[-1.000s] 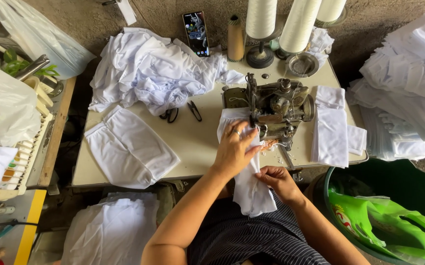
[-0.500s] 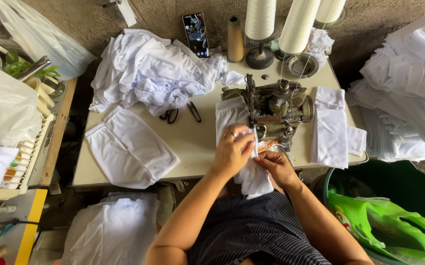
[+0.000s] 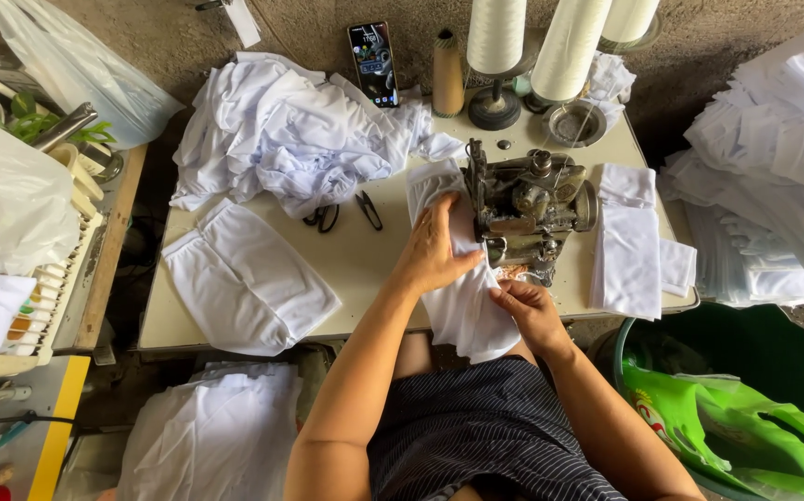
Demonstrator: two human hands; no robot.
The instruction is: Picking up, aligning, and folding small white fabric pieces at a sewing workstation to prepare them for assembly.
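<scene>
The left hand (image 3: 434,250) lies flat, fingers spread, pressing the white cloth (image 3: 462,311) onto the tabletop (image 3: 365,269) just left of the sewing machine (image 3: 522,209). The right hand (image 3: 527,311) pinches the cloth's right edge below the machine. The cloth runs from beside the machine over the tabletop's near edge toward the lap. It looks light, limp and prone to bunching, so it is best held flat by palm and guided by its edge. Scissors (image 3: 369,211) lie beyond the left hand.
</scene>
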